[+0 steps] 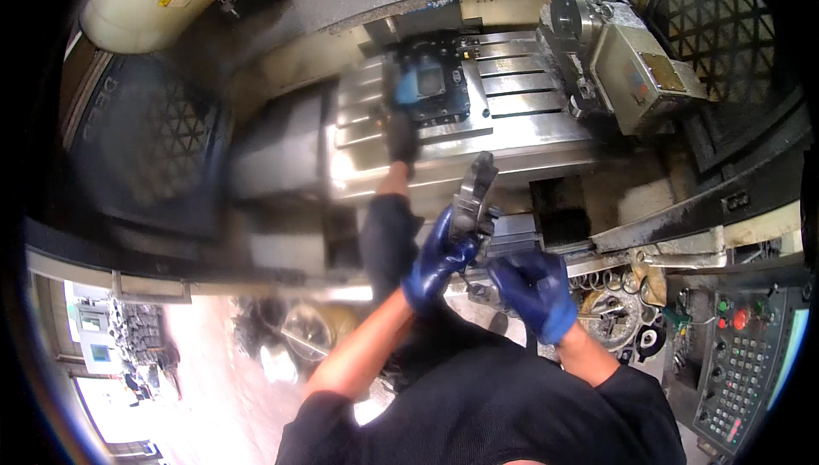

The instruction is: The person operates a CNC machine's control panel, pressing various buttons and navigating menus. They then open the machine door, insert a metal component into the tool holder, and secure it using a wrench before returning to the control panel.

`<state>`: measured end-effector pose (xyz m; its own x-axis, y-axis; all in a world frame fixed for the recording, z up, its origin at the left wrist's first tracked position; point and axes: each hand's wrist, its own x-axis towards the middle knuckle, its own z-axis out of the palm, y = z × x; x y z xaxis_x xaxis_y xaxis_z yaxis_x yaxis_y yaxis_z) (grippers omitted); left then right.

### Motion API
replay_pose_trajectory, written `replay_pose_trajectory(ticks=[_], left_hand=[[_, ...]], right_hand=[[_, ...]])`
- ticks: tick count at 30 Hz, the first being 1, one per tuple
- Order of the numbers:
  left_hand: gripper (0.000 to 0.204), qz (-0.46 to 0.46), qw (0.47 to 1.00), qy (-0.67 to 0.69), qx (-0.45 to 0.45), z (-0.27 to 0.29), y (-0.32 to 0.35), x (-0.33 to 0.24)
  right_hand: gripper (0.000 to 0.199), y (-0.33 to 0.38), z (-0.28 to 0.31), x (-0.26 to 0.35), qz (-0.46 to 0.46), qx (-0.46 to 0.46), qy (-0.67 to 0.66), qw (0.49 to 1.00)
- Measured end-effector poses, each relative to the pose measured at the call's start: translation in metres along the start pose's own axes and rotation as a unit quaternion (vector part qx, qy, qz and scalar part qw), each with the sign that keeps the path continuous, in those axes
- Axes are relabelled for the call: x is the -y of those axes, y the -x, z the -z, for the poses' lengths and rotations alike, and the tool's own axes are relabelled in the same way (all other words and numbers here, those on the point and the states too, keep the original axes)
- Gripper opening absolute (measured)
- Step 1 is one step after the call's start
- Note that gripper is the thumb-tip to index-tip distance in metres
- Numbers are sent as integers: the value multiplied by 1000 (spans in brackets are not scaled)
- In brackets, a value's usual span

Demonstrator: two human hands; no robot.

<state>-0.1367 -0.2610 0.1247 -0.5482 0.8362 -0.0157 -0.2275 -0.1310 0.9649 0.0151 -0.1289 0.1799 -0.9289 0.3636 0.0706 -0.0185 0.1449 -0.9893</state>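
Note:
My left hand (441, 252), in a blue glove, is wrapped round the lower part of a dark grey metal casting (471, 196), which it holds up at a tilt. My right hand (537, 294), also blue-gloved, is just right of the casting's lower end. Its fingers are bent together and somewhat blurred; what they hold, if anything, cannot be made out. Beyond my left hand, another person's blurred arm (394, 182) with a dark sleeve and glove reaches over a dark fixture plate (452, 94). Something blue (415, 85) is smeared by motion at that glove.
The fixture plate lies on a slotted metal machine table (520, 81). A rotary unit (636, 68) stands at its right end. A keypad control panel (742, 363) is at the lower right, beside a round tray of metal parts (610, 316). A white cylindrical housing (145, 0) is upper left.

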Motion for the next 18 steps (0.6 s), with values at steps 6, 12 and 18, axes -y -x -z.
replay_pose_trajectory(ticks=[6,12,18], left_hand=[[68,13,999,-18,35,62,-67,-27],[77,127,990,12,61,144,-160,-5],[65,161,985,40,47,250,-251,52]], right_hand=[[33,-99,-9,-45,-145,-91,-166,971],[44,-207,-59,-115,-147,-120,-185,964],[41,-306,-72,-149,-87,-121,-68,986]])
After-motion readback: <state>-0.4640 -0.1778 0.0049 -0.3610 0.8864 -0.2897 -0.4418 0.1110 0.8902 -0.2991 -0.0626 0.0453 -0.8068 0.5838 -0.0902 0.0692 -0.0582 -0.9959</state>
